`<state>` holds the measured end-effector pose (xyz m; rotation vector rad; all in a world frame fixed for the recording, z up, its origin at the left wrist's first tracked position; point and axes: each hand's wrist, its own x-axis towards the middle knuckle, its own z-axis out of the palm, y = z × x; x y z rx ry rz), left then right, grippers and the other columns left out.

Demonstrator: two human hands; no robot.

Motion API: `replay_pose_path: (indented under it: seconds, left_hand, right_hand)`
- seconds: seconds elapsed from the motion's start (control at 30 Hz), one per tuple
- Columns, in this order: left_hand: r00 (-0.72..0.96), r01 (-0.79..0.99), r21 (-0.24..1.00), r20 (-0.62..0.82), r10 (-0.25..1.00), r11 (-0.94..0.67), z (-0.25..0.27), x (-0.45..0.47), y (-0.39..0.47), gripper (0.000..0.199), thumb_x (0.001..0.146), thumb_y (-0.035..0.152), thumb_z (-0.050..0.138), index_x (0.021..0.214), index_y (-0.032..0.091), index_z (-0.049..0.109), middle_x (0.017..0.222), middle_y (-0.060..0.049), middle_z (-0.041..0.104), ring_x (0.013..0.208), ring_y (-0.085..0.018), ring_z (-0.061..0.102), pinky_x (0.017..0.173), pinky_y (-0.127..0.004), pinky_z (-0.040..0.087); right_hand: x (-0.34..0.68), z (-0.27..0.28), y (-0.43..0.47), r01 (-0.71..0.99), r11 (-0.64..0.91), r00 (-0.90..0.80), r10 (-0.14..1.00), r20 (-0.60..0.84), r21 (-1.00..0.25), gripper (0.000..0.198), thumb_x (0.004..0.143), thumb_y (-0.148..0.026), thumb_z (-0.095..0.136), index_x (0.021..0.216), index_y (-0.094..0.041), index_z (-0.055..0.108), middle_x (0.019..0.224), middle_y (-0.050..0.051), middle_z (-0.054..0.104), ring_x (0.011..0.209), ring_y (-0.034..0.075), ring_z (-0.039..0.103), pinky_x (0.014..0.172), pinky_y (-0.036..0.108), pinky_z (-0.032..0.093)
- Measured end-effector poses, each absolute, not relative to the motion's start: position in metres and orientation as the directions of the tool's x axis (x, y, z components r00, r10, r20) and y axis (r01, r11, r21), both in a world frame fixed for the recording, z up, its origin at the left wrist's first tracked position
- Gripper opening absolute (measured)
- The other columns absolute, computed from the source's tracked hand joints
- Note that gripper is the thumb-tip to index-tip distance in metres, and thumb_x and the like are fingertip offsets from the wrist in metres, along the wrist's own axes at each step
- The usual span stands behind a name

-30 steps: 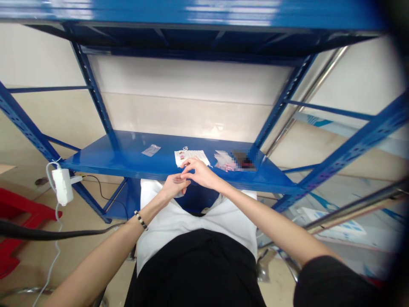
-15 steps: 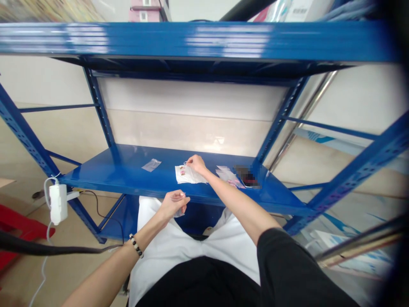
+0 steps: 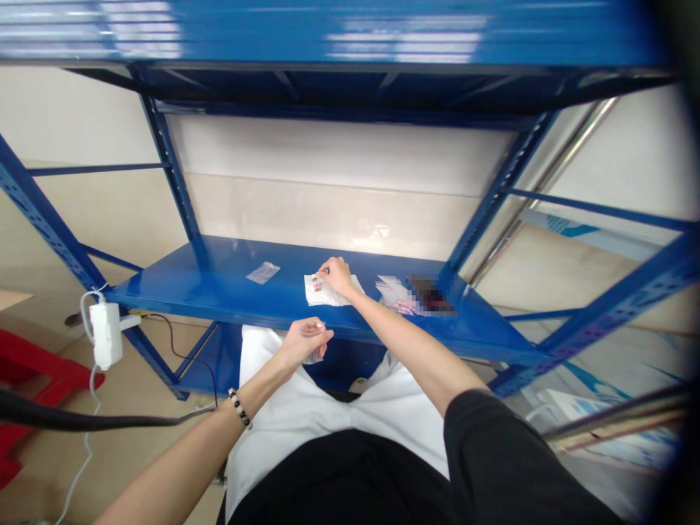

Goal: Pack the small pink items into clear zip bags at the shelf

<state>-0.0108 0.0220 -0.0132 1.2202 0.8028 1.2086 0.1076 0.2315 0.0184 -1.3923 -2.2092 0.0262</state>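
Clear plastic [image 3: 313, 357], probably a small bag, sits in the left hand [image 3: 306, 340], just off the front edge of the blue shelf [image 3: 219, 288] and above the person's lap. Thumb and fingers close on it, likely to keep it steady near the other hand. The right hand [image 3: 337, 277] is over the white cloth [image 3: 324, 297] at the shelf's middle, fingertips drawn together (a dark speck shows there, but I cannot tell whether anything is gripped). Small coloured pieces [image 3: 318, 285] lie on the cloth's left part; its pale surface probably makes them easy to see. A flat clear bag [image 3: 263, 273] lies toward the shelf's left end, and pink-marked packets [image 3: 394, 292] toward its right end, both apart from the cloth.
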Motion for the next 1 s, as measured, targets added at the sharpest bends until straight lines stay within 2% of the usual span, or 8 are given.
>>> replay_pose_path:
  seconds: [0.1,0.23,0.5,0.7,0.83,1.0]
  left_hand:
    - [0.228,-0.237,0.968,0.138,0.964,-0.082,-0.012,-0.010,0.021,0.034,0.076,0.041,0.074,0.071,0.018,0.049,0.046,0.003,0.056,0.040,-0.009,0.046,0.043,-0.021,0.039]
    - [0.215,-0.223,0.971,0.138,0.967,-0.089,-0.012,-0.009,0.022,0.034,0.077,0.039,0.073,0.070,0.017,0.049,0.046,0.002,0.056,0.039,-0.008,0.047,0.044,-0.020,0.039]
    - [0.193,-0.231,0.971,0.114,0.975,-0.068,-0.016,-0.012,0.026,0.034,0.076,0.040,0.074,0.072,0.018,0.048,0.048,0.002,0.058,0.040,-0.008,0.048,0.044,-0.020,0.039]
    - [0.199,-0.215,0.974,0.111,0.974,-0.067,-0.023,-0.011,0.028,0.033,0.076,0.039,0.074,0.071,0.018,0.049,0.048,0.002,0.058,0.041,-0.008,0.048,0.045,-0.019,0.039]
    - [0.194,-0.168,0.984,0.096,0.976,-0.064,-0.022,-0.011,0.027,0.034,0.075,0.040,0.074,0.071,0.018,0.048,0.048,0.003,0.057,0.040,-0.008,0.047,0.045,-0.020,0.039]
    - [0.184,-0.054,0.991,0.127,0.975,-0.119,-0.015,-0.009,0.021,0.034,0.073,0.037,0.074,0.068,0.018,0.046,0.044,0.004,0.053,0.038,-0.007,0.045,0.043,-0.020,0.036]
  right_hand:
    - [0.108,0.018,0.231,0.811,0.514,-0.375,0.824,0.426,-0.280,0.014,0.082,-0.036,0.072,0.084,-0.023,0.078,0.091,0.008,0.072,0.096,0.026,0.056,0.082,0.033,0.041]
    - [0.111,0.015,0.232,0.795,0.543,-0.394,0.802,0.450,-0.271,0.014,0.079,-0.036,0.075,0.081,-0.022,0.077,0.094,0.008,0.072,0.094,0.025,0.056,0.079,0.032,0.040]
    - [0.124,0.006,0.224,0.747,0.594,-0.439,0.779,0.448,-0.300,0.009,0.079,-0.030,0.075,0.085,-0.024,0.077,0.103,0.006,0.071,0.098,0.025,0.056,0.085,0.034,0.039]
    - [0.127,0.007,0.219,0.719,0.620,-0.451,0.760,0.469,-0.314,0.006,0.077,-0.028,0.077,0.078,-0.023,0.076,0.100,0.007,0.070,0.097,0.025,0.055,0.084,0.035,0.039]
    - [0.132,0.027,0.218,0.678,0.614,-0.362,0.758,0.543,-0.404,0.005,0.078,-0.018,0.072,0.076,-0.021,0.075,0.092,0.005,0.071,0.090,0.022,0.056,0.085,0.034,0.039]
    - [0.142,0.048,0.149,0.449,0.674,-0.252,0.725,0.641,-0.586,0.004,0.078,-0.022,0.073,0.075,-0.020,0.074,0.083,0.003,0.070,0.084,0.019,0.061,0.081,0.033,0.043]
